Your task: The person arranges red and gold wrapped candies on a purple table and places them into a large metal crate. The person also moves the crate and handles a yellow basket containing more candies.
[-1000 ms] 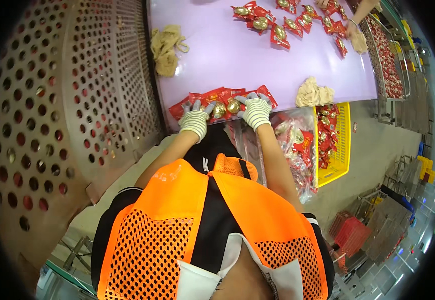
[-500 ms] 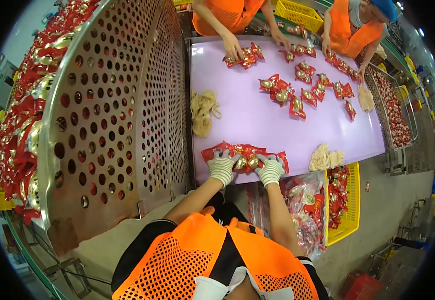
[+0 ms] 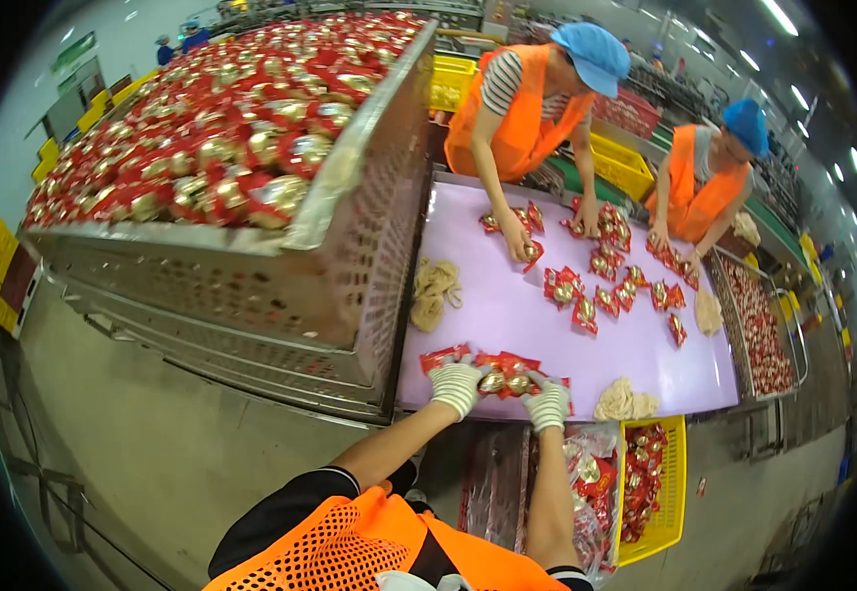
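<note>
At the near edge of the pale purple tabletop (image 3: 507, 325) lies a row of red packets with round gold centres (image 3: 505, 382). My left hand (image 3: 456, 386), in a white striped glove, closes on the left part of that row. From the right, my right hand (image 3: 546, 402), gloved alike, has its fingers pressed on the other end. The packets' undersides and some fingertips are hidden. Farther off, several similar packets (image 3: 586, 313) are scattered over the table. A co-worker's hand (image 3: 519, 239) touches one of them.
A perforated metal bin (image 3: 349, 286) heaped with wrapped packets stands at left. Beige cloths (image 3: 435, 294) lie on the table. Below its near edge are a plastic-lined container (image 3: 586, 483) and a yellow crate (image 3: 672, 502). Two co-workers in orange vests (image 3: 517, 108) stand across; another packet-filled bin (image 3: 758, 325) is at right.
My view has tilted up, bringing the bin's heaped top and the co-workers' caps into sight. My hands stay at the packet row. The nearer co-worker's hand has come toward the table's middle.
</note>
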A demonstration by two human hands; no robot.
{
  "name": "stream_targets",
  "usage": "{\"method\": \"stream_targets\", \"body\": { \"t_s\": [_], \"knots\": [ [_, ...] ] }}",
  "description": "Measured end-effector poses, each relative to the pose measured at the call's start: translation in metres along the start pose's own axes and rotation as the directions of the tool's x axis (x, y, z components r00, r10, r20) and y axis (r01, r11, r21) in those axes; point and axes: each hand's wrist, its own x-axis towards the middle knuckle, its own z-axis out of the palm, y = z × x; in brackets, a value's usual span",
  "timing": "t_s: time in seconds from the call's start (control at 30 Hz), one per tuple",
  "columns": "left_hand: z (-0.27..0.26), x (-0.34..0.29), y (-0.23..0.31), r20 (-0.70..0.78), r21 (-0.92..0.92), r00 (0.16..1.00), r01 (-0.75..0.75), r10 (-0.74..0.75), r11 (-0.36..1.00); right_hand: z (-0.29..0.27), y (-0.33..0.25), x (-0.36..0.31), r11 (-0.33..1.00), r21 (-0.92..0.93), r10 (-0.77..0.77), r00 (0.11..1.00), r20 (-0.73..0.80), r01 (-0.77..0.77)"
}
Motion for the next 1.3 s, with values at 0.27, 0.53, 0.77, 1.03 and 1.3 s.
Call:
{"method": "stream_targets", "body": {
  "t_s": [0.27,0.53,0.77,1.03,1.3],
  "knots": [
    [-0.281,-0.078,0.078,-0.826,0.184,0.476,-0.279,0.302,0.943,-0.295,-0.115,-0.100,0.724,-0.313,-0.615,0.371,-0.696,0.614],
    [-0.526,-0.169,-0.051,-0.867,0.479,0.081,-0.130,0.491,0.868,-0.437,-0.383,-0.129,0.363,-0.387,-0.756,0.025,-0.654,0.847],
    [-0.671,-0.126,-0.324,-0.684,0.281,0.507,-0.480,0.524,0.831,-0.383,-0.633,-0.142,0.477,-0.391,-0.841,0.280,-0.463,0.787],
    [-0.702,-0.098,-0.493,-0.125,-0.001,0.979,-0.161,0.159,0.987,-0.250,-0.792,-0.006,0.583,0.265,-0.784,0.617,-0.064,0.768],
    [-0.694,-0.065,-0.564,0.301,-0.179,0.921,-0.201,0.248,0.963,-0.224,-0.802,-0.022,0.599,0.143,-0.788,0.549,0.279,0.788]
  ]
}}
